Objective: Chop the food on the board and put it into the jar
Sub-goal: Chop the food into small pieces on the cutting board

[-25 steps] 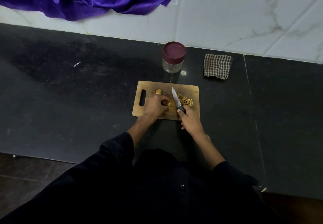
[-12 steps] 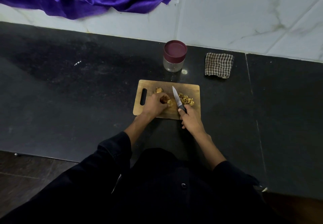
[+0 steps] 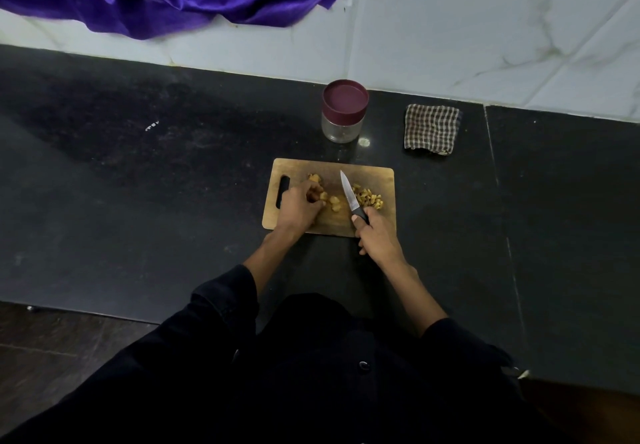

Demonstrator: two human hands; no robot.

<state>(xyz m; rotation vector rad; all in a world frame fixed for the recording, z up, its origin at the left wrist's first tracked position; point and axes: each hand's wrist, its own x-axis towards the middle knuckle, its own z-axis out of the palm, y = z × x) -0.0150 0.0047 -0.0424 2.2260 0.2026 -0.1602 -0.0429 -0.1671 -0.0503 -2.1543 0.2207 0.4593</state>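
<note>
A: Start wide. What carries it all?

B: A dark surface point(image 3: 138, 201), with a wooden board point(image 3: 375, 176) near the person and a jar point(image 3: 341, 128) just beyond the board's far edge. The jar wears its maroon lid point(image 3: 344, 98), so nothing can go in yet. A checked cloth point(image 3: 431, 128) lies to the jar's right.

A: And the hands?

B: The right hand point(image 3: 379, 235) has its fingers wrapped round the knife point(image 3: 349, 194), blade pointing away, between two lots of food. The left hand point(image 3: 299, 204) has its fingers curled over the uncut pieces point(image 3: 332, 201) mid-board, pinning them.

A: So which step?

B: Chopping, I'd judge, partway through. A chopped pile point(image 3: 367, 197) sits right of the blade, and one whole piece point(image 3: 314, 177) waits at the far left.

A: Next move?

B: Probably bringing the blade down on the held pieces, clear of the left fingertips. Filling the jar comes later, lid off first.
</note>
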